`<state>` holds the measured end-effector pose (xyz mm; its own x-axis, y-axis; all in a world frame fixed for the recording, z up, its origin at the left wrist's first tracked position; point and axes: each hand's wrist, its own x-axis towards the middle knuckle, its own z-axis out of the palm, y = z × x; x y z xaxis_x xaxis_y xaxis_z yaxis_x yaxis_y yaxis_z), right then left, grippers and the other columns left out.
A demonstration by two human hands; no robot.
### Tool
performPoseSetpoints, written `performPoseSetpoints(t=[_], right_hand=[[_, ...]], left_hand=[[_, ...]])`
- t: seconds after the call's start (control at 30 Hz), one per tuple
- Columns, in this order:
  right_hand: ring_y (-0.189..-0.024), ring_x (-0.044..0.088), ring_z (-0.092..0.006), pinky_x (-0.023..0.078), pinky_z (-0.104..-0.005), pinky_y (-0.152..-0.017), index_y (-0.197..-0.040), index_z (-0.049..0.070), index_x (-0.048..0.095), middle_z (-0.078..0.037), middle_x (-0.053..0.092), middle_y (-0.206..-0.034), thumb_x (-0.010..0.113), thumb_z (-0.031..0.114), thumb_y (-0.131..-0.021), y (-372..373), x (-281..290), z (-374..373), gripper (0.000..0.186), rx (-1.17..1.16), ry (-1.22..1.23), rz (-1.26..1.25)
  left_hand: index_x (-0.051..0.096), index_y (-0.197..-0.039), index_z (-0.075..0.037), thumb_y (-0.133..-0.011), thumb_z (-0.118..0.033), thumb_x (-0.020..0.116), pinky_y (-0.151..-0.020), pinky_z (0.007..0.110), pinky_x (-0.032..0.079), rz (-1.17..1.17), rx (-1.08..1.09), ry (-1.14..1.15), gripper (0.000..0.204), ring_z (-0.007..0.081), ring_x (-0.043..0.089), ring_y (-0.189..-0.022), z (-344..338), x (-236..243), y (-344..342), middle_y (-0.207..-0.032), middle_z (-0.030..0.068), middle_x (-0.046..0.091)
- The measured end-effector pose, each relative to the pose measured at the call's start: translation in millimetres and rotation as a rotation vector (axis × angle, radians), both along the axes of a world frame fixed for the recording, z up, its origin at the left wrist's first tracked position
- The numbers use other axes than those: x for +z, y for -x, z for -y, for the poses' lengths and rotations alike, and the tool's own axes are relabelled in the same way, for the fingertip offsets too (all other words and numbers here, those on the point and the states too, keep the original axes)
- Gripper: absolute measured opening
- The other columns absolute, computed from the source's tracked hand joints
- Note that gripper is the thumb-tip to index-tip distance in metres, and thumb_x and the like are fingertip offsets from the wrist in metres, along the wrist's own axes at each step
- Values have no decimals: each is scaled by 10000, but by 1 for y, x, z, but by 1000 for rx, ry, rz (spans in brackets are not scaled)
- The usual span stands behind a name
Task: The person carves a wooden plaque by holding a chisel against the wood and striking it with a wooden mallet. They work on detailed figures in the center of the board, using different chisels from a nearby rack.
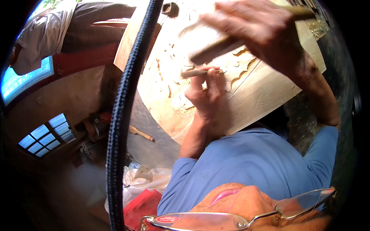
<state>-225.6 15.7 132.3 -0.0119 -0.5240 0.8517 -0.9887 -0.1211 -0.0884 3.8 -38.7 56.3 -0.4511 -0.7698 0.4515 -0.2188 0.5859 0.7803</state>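
My left hand (206, 92) is closed around a slim carving chisel (192, 73), which lies low over a pale wooden board (246, 104). Its cutting end is hard to make out beside my fingers. Above and to the right, my right hand (266, 30) grips a thick wooden mallet (217, 49), smeared by motion. The mallet's blunt end hangs in the air just beyond the chisel, apart from it. Curved grooves and scrolls are cut into the board around both hands, and strong light washes out its far part.
A small dark square box (169, 8) sits at the board's far edge. Wood shavings (318, 29) lie at the far right. A black braided cable (125, 96) crosses the view. Another person (58, 30) is at upper left. A wooden-handled tool (141, 133) and plastic bag (148, 177) lie left.
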Motion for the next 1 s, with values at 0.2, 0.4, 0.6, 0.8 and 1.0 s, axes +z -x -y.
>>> performPoseSetpoints(t=[0.2, 0.4, 0.6, 0.8, 1.0], right_hand=[[-1039, 745, -315, 616, -392, -864, -1433, 163, 634, -157, 737, -1234, 711, 10, -889, 70, -44, -11, 569, -357, -201, -137], [-1040, 723, -369, 594, -422, -848, -1407, 116, 638, -173, 708, -1263, 676, -17, -884, 63, -77, 9, 540, -296, -286, 51], [-1074, 682, -406, 565, -459, -891, -1356, 53, 616, -181, 689, -1247, 698, 134, -926, 70, -63, -6, 445, -309, -300, 110], [-1076, 684, -400, 567, -460, -901, -1349, 46, 609, -178, 690, -1245, 735, 205, -899, 69, -65, -8, 494, -293, -263, 105], [-1055, 690, -386, 567, -458, -887, -1333, 51, 612, -161, 694, -1236, 725, 208, -902, 67, -67, -6, 473, -313, -256, 114]], left_hand=[[566, -1076, 13, -1055, -39, 582, -795, 325, 571, -195, 106, -313, 59, 200, 710, -825, 17, 16, 2, -899, 157, 738], [560, -1141, -17, -1042, -19, 605, -800, 295, 566, -304, 49, -387, 109, 174, 708, -855, 21, 10, -17, -912, 125, 735], [604, -1136, -5, -1029, -44, 641, -787, 286, 577, -314, -32, -449, 120, 144, 717, -847, 17, 4, -4, -901, 85, 741], [632, -1095, -2, -1022, -47, 648, -739, 276, 572, -322, -37, -385, 87, 127, 715, -818, 14, 4, -4, -865, 71, 742], [633, -1079, 0, -1017, -47, 646, -702, 276, 576, -312, -67, -352, 78, 122, 715, -791, 15, 4, -3, -847, 74, 742]])
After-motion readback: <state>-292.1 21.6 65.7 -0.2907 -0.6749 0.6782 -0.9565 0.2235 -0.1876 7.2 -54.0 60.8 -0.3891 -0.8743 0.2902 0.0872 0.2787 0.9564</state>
